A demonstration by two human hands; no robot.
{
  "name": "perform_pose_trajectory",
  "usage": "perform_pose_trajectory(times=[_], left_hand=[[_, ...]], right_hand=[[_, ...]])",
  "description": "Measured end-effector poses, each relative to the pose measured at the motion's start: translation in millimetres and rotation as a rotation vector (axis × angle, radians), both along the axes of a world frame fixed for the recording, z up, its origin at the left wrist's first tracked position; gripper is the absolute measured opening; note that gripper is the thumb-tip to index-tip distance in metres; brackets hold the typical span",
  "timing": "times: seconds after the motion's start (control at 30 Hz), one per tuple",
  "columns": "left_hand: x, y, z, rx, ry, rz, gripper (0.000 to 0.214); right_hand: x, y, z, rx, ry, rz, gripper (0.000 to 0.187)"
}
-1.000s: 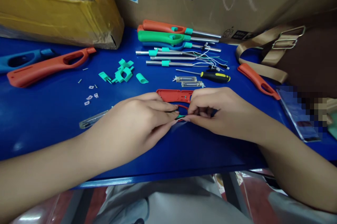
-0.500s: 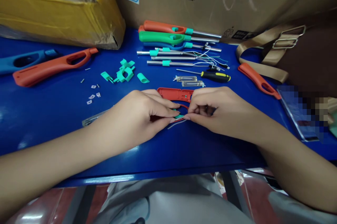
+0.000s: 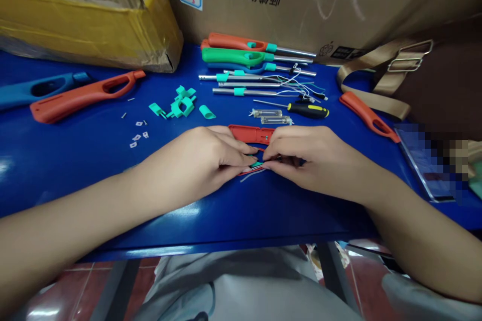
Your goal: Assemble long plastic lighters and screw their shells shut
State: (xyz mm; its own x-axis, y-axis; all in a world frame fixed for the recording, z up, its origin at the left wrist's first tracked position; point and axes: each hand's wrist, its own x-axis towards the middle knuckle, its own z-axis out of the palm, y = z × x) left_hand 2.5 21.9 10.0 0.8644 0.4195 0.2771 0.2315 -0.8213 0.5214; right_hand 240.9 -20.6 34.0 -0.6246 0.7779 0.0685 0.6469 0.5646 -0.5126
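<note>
Held left hand [image 3: 209, 157] clamped on teal piece [image 3: 257, 165], just nearer than red handle shell [image 3: 249, 134] on table [image 3: 233, 225]. Couldn't tell right hand [image 3: 311, 155] grip. Exposed grey wire [image 3: 250, 175] within last second; probably left unseated.

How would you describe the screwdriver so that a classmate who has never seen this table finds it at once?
Find the cardboard box labelled 33 at the back of the blue table. Come nearer, past the metal tubes, stopping before the right hand. The screwdriver lies there, its black-and-yellow handle unlike the tubes or clear capsules beside it.
</note>
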Motion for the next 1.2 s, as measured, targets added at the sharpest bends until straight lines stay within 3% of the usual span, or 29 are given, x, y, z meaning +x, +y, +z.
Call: perform_pose_trajectory(times=[0.3, 0.43, 0.67, 0.83, 1.07, 1.2], left_hand=[[-1, -1, 8.4, -0.03, 0.039, -0.039, 0.025], [-2, 1, 8.6, -0.043, 0.061, -0.069, 0.018], [-1, -1, 3.7, -0.009, 0.043, -0.092, 0.018], [2, -8, 1.3, -0.033, -0.021, -0.07, 0.022], [8, -11, -2.2, -0.084, -0.094, 0.006, 0.021], [3, -8, 6.9, -0.012, -0.122, 0.045, 0.024]], right_hand=[[7, 0, 2.9, -0.053, -0.078, 0.121, 0.012], [7, 1, 2.0, -0.052, -0.078, 0.111, 0.018], [6, 2, -1.5, -0.029, -0.042, 0.063, 0.012], [3, -1, -0.8, -0.034, 0.057, 0.033, 0.002], [-2, -3, -8.2, -0.034, 0.049, 0.073, 0.008], [1, -1, -11.0, -0.056, 0.025, 0.07, 0.008]])
